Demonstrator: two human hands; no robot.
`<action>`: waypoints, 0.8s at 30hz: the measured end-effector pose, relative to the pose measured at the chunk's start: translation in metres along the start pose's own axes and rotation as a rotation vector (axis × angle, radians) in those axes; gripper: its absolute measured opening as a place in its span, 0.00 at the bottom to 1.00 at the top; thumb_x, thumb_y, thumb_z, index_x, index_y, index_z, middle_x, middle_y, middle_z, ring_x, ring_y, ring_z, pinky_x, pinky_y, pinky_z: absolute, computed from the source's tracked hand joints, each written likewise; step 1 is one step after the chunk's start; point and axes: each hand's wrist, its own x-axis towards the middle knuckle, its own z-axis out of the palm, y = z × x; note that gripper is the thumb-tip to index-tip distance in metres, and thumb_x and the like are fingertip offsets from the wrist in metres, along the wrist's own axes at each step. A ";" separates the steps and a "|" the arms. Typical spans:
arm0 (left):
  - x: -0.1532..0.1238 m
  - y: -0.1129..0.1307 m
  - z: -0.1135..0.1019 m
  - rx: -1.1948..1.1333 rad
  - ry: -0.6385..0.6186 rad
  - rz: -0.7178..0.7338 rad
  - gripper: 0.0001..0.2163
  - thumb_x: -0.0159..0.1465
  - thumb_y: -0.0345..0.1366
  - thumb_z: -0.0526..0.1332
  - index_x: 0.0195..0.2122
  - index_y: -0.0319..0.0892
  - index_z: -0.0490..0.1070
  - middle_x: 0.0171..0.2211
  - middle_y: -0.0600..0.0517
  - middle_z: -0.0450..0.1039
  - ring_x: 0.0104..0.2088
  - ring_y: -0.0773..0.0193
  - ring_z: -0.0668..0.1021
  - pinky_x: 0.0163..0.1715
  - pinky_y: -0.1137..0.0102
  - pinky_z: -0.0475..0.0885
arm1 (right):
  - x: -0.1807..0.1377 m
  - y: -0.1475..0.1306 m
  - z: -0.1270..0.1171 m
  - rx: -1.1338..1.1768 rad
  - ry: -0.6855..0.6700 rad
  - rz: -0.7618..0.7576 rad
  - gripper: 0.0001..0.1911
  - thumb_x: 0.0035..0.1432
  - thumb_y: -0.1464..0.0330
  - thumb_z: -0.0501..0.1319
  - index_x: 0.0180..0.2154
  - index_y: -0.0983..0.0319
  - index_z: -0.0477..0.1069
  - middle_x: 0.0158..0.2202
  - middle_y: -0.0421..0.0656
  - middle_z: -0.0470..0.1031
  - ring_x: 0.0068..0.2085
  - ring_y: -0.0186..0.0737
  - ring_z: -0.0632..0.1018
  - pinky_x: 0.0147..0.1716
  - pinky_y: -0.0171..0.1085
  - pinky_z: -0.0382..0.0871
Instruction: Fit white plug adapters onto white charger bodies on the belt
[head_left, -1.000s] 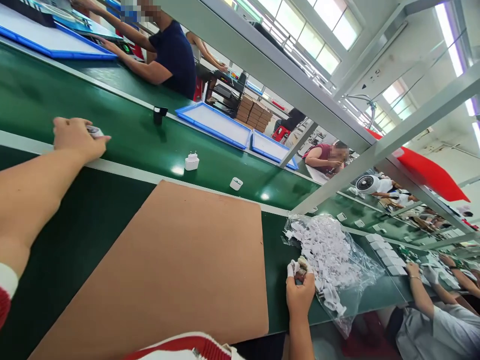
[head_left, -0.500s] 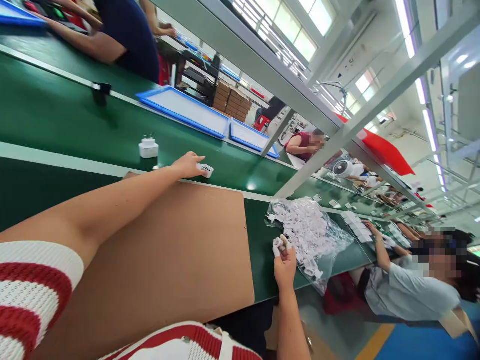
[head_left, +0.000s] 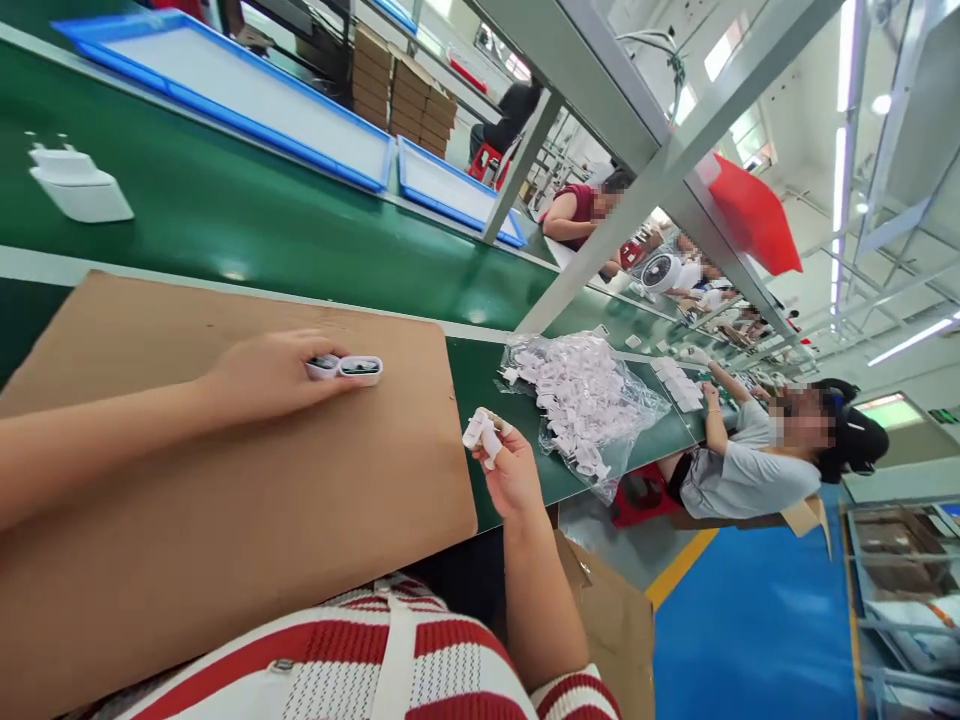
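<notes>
My left hand (head_left: 259,375) is closed around two white charger housings (head_left: 363,371), held side by side over the brown cardboard sheet (head_left: 247,500). Their open ends face right, and something dark shows inside. Beyond the board's right edge, my right hand (head_left: 514,475) pinches a small white plastic part (head_left: 476,430) with the fingers turned up. White covers sit on some of those fingertips. Just behind this hand lies a clear plastic bag (head_left: 585,400) heaped with small white plastic parts.
A white two-pin charger (head_left: 81,190) stands on the green belt (head_left: 300,265) at far left. Blue-rimmed trays (head_left: 247,90) line the belt's far side. A slanting metal post (head_left: 577,250) rises behind the bag. At right sits a co-worker (head_left: 742,470) beside rows of white pieces (head_left: 677,385).
My left hand has come back from the belt to above the cardboard, bringing the charger housings. My right hand has lifted its white part and shifted left. The camera view has turned right.
</notes>
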 end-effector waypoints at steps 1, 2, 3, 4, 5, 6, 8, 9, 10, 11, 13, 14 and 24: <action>-0.007 0.001 0.004 -0.013 0.015 0.044 0.30 0.56 0.66 0.56 0.46 0.49 0.80 0.50 0.51 0.81 0.51 0.50 0.77 0.47 0.65 0.72 | 0.000 0.000 0.003 -0.030 -0.003 -0.012 0.24 0.42 0.59 0.78 0.43 0.59 0.84 0.39 0.43 0.85 0.31 0.32 0.77 0.26 0.30 0.66; -0.012 0.003 0.006 -0.018 0.053 0.102 0.28 0.57 0.64 0.57 0.44 0.48 0.80 0.50 0.49 0.81 0.54 0.49 0.76 0.51 0.62 0.70 | 0.000 0.001 0.005 -0.075 0.005 -0.028 0.24 0.41 0.60 0.78 0.43 0.59 0.83 0.39 0.43 0.85 0.32 0.33 0.77 0.25 0.30 0.65; -0.015 0.004 0.006 -0.016 0.109 0.174 0.25 0.59 0.61 0.57 0.42 0.46 0.80 0.51 0.47 0.80 0.58 0.46 0.74 0.57 0.58 0.67 | 0.000 0.000 0.008 -0.131 0.019 -0.045 0.24 0.42 0.60 0.77 0.43 0.60 0.83 0.40 0.44 0.85 0.33 0.34 0.78 0.24 0.29 0.64; -0.019 0.006 0.007 -0.008 0.168 0.252 0.23 0.61 0.58 0.58 0.40 0.45 0.81 0.53 0.46 0.79 0.61 0.44 0.71 0.62 0.54 0.63 | 0.000 0.000 0.011 -0.191 0.034 -0.065 0.23 0.42 0.60 0.77 0.43 0.60 0.83 0.40 0.45 0.85 0.34 0.36 0.79 0.23 0.29 0.63; -0.023 0.009 0.007 -0.005 0.211 0.323 0.21 0.63 0.55 0.58 0.39 0.44 0.81 0.55 0.44 0.78 0.63 0.42 0.69 0.64 0.49 0.59 | -0.001 -0.002 0.014 -0.249 0.044 -0.089 0.22 0.44 0.60 0.76 0.42 0.61 0.82 0.40 0.45 0.85 0.35 0.37 0.80 0.23 0.30 0.63; -0.027 0.014 0.007 -0.018 0.223 0.383 0.19 0.64 0.52 0.57 0.38 0.44 0.81 0.56 0.43 0.77 0.62 0.41 0.69 0.64 0.48 0.58 | -0.001 -0.003 0.016 -0.304 0.045 -0.119 0.21 0.46 0.60 0.75 0.42 0.61 0.82 0.40 0.46 0.85 0.36 0.38 0.80 0.24 0.30 0.65; -0.038 0.024 0.013 -0.115 0.130 0.453 0.19 0.66 0.50 0.56 0.40 0.43 0.80 0.50 0.42 0.79 0.54 0.45 0.75 0.57 0.52 0.66 | -0.002 -0.007 0.021 -0.411 0.021 -0.208 0.18 0.51 0.60 0.73 0.42 0.61 0.82 0.40 0.45 0.84 0.37 0.39 0.80 0.29 0.33 0.70; -0.044 0.028 0.018 -0.190 0.042 0.457 0.19 0.66 0.51 0.56 0.41 0.42 0.80 0.44 0.43 0.79 0.47 0.49 0.77 0.51 0.57 0.70 | -0.002 -0.009 0.024 -0.466 0.004 -0.270 0.16 0.54 0.60 0.71 0.42 0.61 0.82 0.40 0.45 0.83 0.38 0.39 0.81 0.33 0.35 0.74; -0.049 0.033 0.024 -0.269 -0.040 0.433 0.20 0.66 0.53 0.56 0.41 0.42 0.79 0.38 0.45 0.78 0.40 0.53 0.77 0.43 0.61 0.71 | -0.002 -0.010 0.026 -0.526 -0.020 -0.337 0.14 0.57 0.61 0.70 0.43 0.61 0.82 0.41 0.44 0.83 0.40 0.39 0.81 0.38 0.37 0.76; -0.053 0.036 0.031 -0.339 -0.107 0.388 0.21 0.66 0.55 0.57 0.40 0.42 0.77 0.34 0.47 0.77 0.35 0.56 0.77 0.37 0.64 0.71 | -0.002 -0.011 0.029 -0.594 -0.054 -0.409 0.12 0.59 0.63 0.68 0.44 0.61 0.82 0.42 0.44 0.82 0.41 0.38 0.81 0.43 0.38 0.77; -0.058 0.038 0.045 -0.439 -0.181 0.288 0.22 0.64 0.58 0.59 0.39 0.42 0.75 0.29 0.50 0.74 0.29 0.58 0.75 0.30 0.66 0.68 | 0.001 -0.012 0.033 -0.755 -0.147 -0.544 0.11 0.63 0.67 0.64 0.46 0.60 0.81 0.44 0.45 0.81 0.43 0.39 0.81 0.47 0.39 0.77; -0.059 0.038 0.051 -0.473 -0.194 0.258 0.22 0.63 0.58 0.60 0.39 0.43 0.75 0.28 0.51 0.73 0.28 0.59 0.74 0.29 0.67 0.67 | 0.003 -0.012 0.034 -0.845 -0.198 -0.603 0.12 0.64 0.70 0.62 0.47 0.60 0.81 0.45 0.46 0.81 0.45 0.39 0.81 0.47 0.39 0.77; -0.051 0.025 0.061 -0.524 -0.191 0.360 0.17 0.66 0.51 0.60 0.34 0.41 0.78 0.34 0.48 0.73 0.31 0.62 0.74 0.31 0.68 0.67 | 0.009 -0.009 0.048 -1.415 -0.460 -0.834 0.24 0.58 0.81 0.54 0.51 0.61 0.78 0.43 0.48 0.78 0.46 0.45 0.74 0.48 0.42 0.73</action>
